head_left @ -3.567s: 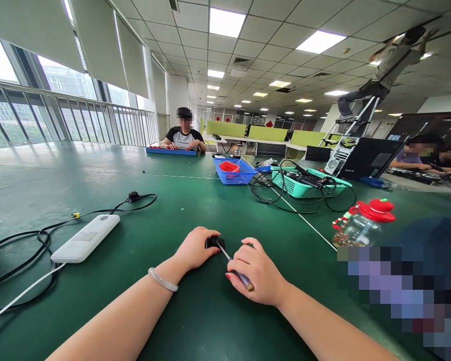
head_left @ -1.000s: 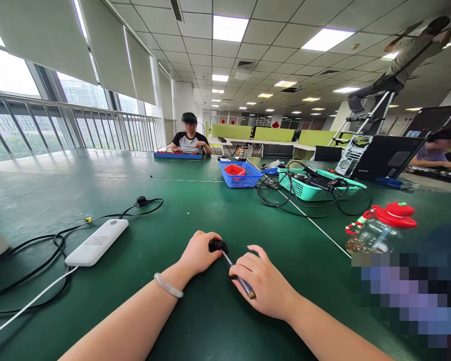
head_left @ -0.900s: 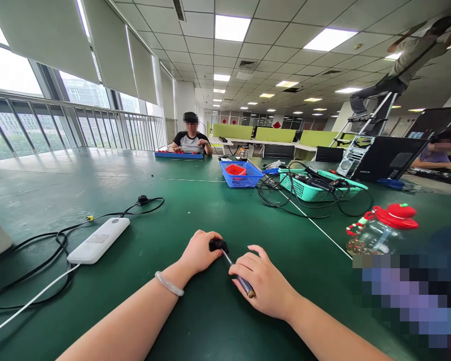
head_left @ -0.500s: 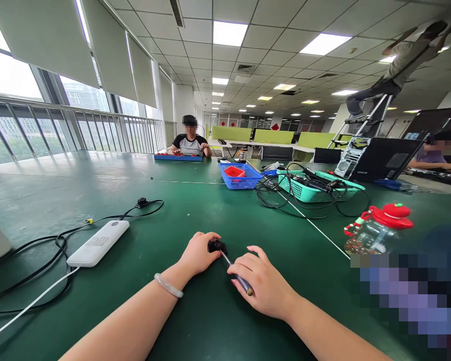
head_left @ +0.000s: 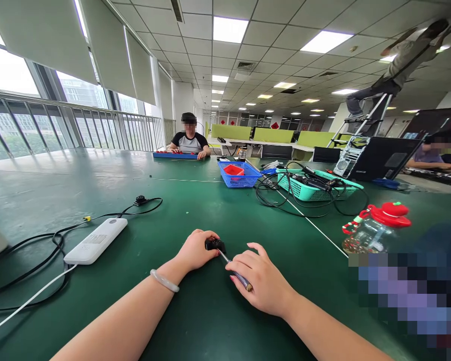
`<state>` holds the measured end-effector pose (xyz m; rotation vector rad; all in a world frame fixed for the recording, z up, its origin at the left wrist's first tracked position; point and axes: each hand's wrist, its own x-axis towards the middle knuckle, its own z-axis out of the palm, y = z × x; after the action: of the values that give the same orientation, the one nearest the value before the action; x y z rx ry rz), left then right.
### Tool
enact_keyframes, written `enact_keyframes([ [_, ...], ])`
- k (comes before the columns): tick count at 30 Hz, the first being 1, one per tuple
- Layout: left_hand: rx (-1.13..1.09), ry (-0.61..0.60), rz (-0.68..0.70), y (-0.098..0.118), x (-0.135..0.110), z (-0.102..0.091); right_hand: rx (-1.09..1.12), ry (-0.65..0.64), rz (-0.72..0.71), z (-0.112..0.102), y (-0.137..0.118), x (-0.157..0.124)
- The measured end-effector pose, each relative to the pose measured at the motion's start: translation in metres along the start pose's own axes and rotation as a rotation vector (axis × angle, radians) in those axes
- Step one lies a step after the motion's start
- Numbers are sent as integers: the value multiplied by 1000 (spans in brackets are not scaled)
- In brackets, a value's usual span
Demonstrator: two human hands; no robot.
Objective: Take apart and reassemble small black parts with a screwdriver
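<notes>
Left hand holds black part; label on power bank looks illegible.

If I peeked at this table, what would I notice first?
Right in front, on the green table, the left hand pins a little black part and the right hand holds a screwdriver to it. To the right stands a clear red-lidded jar. High up on the right, a person is up a ladder, reaching to the ceiling.
</notes>
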<state>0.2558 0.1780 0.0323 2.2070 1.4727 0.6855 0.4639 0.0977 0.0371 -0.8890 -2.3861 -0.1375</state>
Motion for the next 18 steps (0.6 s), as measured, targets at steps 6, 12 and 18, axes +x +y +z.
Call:
enact_keyframes([
  [6,0,-5,4,2,-1,-1,-21,16,1,-1,-1,0],
  [12,-10,-8,-15,3,0,-1,-14,27,1,-1,0,0],
  [18,-4,-8,-12,2,-1,-2,-24,55,3,0,-1,1],
])
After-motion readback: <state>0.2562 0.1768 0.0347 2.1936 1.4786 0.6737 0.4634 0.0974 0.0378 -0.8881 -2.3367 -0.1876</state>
